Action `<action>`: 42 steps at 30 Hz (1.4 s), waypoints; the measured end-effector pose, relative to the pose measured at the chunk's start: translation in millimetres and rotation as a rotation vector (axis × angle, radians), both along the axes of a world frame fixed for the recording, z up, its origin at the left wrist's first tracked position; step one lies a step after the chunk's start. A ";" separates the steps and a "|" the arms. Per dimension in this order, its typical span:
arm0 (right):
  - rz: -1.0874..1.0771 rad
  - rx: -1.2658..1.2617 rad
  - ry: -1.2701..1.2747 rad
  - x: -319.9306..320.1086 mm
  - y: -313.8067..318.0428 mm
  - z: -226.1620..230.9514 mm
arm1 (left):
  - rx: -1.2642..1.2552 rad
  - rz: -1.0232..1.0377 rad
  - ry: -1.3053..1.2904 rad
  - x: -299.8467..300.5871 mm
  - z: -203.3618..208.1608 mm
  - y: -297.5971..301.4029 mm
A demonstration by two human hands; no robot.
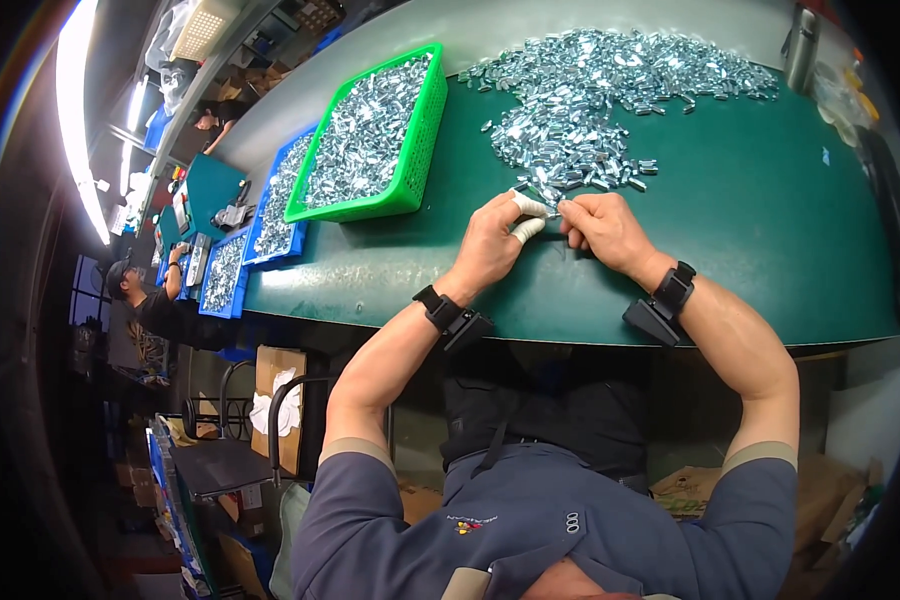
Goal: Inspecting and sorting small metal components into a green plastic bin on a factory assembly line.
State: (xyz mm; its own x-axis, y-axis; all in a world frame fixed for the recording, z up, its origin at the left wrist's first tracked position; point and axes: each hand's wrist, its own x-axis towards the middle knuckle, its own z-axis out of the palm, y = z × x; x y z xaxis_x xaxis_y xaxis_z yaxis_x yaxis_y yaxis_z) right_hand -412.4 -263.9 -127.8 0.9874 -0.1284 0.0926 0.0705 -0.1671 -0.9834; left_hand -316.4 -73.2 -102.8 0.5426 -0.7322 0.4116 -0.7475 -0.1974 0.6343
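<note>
My left hand, with white tape wrapped round its thumb and a finger, is closed in a pinch at the near tip of a pile of small shiny metal parts. A small metal part shows at its fingertips. Close beside it, my right hand has thumb and finger pressed together, the other fingers curled under. What lies in that right pinch is too small to make out. The pile spreads away from my hands over the green tabletop.
A green plastic basket full of the same parts stands left of the pile. Blue trays of parts sit beyond it. At the far right stands a metal flask. A chair is below left; two people are farther left.
</note>
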 end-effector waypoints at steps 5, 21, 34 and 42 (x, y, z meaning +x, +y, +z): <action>0.011 -0.011 -0.008 -0.5 -1.6 3.2 | 0.013 0.037 -0.088 0.4 1.6 1.6; -0.185 0.253 -0.061 6.8 -6.9 -5.9 | 0.138 0.317 -0.594 64.4 73.0 63.5; -0.166 0.058 -0.074 8.7 -8.7 -9.1 | 0.123 0.168 -0.081 32.9 -4.9 6.2; -0.117 -0.058 -0.118 6.5 -4.4 -4.7 | -0.018 0.064 -0.087 14.6 0.0 1.1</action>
